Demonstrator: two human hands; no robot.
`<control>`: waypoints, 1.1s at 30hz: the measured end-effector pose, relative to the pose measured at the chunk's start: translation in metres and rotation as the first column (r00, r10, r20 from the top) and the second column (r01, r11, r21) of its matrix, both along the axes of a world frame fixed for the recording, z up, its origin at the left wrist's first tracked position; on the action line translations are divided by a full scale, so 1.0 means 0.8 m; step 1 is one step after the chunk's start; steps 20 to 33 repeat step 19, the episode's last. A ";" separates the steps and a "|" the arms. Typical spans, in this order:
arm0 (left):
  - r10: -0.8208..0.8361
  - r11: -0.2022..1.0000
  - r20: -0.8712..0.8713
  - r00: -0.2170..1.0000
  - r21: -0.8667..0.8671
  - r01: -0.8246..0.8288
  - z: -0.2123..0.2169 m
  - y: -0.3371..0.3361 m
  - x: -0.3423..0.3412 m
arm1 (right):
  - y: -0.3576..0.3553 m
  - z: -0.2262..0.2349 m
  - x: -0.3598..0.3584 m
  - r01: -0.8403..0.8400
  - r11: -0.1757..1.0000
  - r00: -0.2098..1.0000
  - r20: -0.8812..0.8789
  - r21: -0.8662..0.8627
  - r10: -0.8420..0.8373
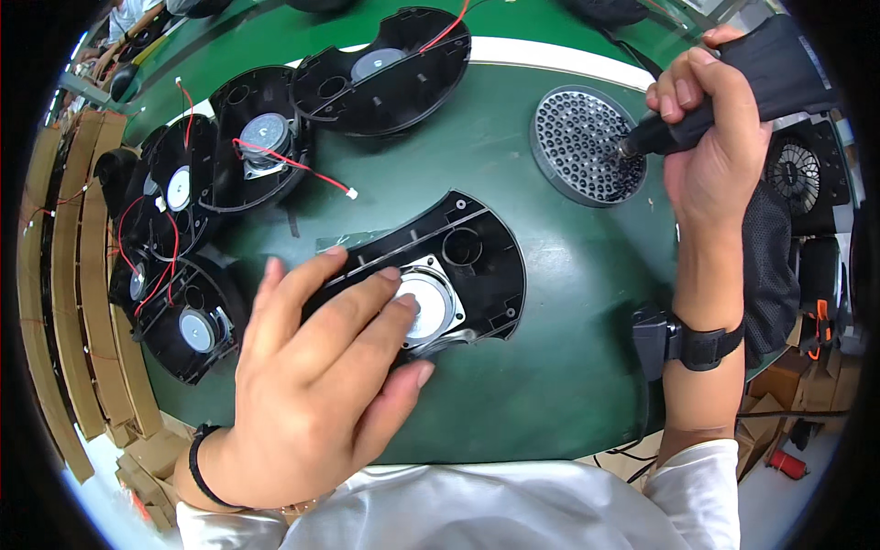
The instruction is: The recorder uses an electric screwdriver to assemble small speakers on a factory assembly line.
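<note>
My left hand [316, 376] lies with fingers apart over a black plastic housing [500, 266] on the green table. Its fingertips touch the round silver back of a speaker [440, 302] seated in that housing, and the hand hides the housing's left part. At the right, my right hand [720, 115] is closed round a black electric screwdriver [779, 73]. The screwdriver's tip points down into a round grey dish [539, 154] with a grid of small holes or studs. Whether a screw is on the tip I cannot make out.
Several similar black housings [394, 101] with speakers and red wires [302, 165] line the table's far left. Cardboard strips [92, 266] stand left of the table. A black mesh cloth [770, 275] and a fan [796, 174] are at the right. A person [128, 18] sits far left.
</note>
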State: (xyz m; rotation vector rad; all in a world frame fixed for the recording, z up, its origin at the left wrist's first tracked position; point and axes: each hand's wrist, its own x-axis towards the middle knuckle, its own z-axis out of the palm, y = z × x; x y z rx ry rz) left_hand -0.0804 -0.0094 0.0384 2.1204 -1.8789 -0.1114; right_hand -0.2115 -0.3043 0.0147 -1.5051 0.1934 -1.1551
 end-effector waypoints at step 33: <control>-0.040 0.980 -0.250 0.967 -0.200 -0.011 -0.032 -0.005 0.008 | 0.001 0.005 -0.007 -0.081 0.996 0.997 0.001 0.031 0.081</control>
